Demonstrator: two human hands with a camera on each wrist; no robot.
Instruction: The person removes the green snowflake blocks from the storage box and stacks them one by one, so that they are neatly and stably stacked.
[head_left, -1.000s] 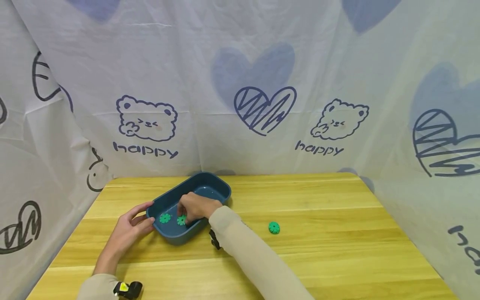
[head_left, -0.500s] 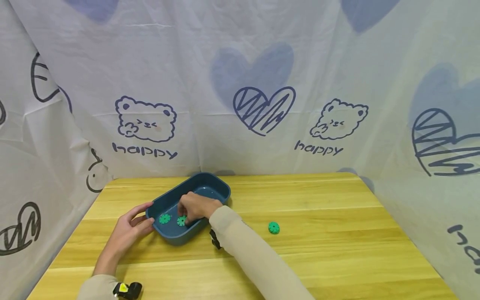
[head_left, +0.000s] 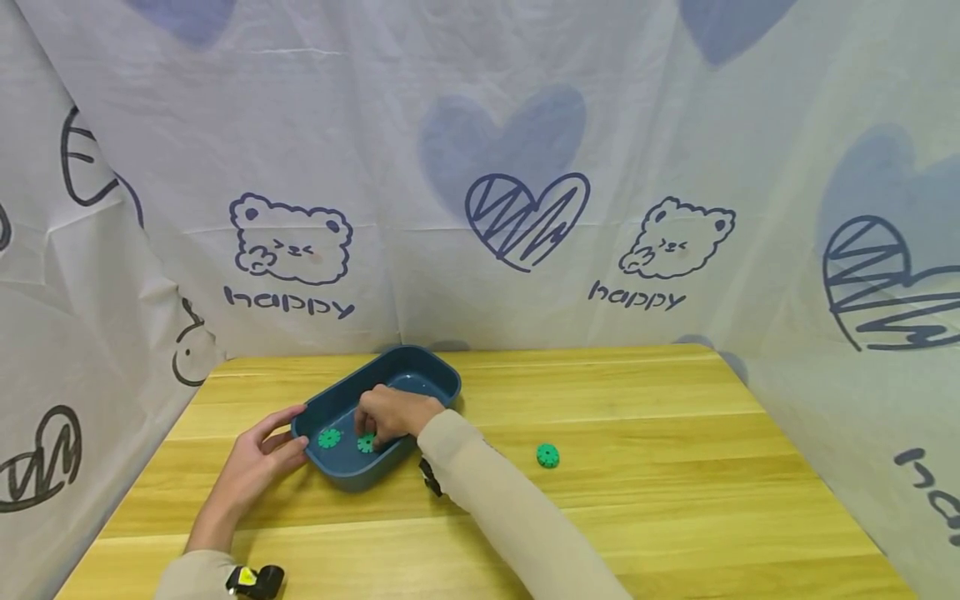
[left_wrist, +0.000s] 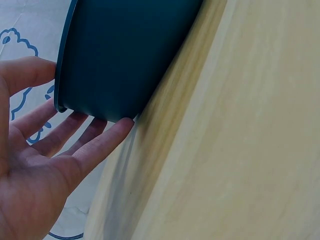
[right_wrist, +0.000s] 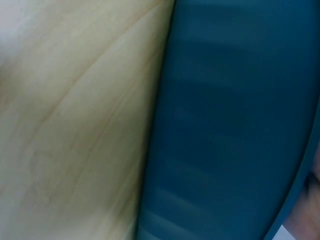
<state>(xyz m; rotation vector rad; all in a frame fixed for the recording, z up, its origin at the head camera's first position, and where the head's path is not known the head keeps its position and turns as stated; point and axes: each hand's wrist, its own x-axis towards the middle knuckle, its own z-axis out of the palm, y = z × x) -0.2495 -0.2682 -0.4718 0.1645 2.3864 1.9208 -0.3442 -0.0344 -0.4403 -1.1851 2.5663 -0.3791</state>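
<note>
A dark blue oblong bin (head_left: 352,481) stands at an angle on the wooden table. Two green notched discs show inside; the left disc (head_left: 328,438) lies on the bin floor. My right hand (head_left: 393,412) reaches over the near wall with curled fingers, pinching the other green notched disc (head_left: 367,442), partly covered by the fingertips. At the bin's left end, my left hand (head_left: 258,458) touches the outside with fairly straight fingers. In the left wrist view its thumb meets the rim and the fingertips (left_wrist: 125,125) rest against the wall. The bin wall (right_wrist: 230,120) hides the right fingers in the right wrist view.
Another green notched disc (head_left: 547,455), perhaps more than one stacked, lies on the table (head_left: 660,500) to the right of the bin. A white curtain (head_left: 420,275) with printed hearts and bears hangs behind the table and along both sides.
The disc at my right fingertips has shifted very slightly to the right and nearer, with a small motion of the fingers. My left hand and the bin stay put.
</note>
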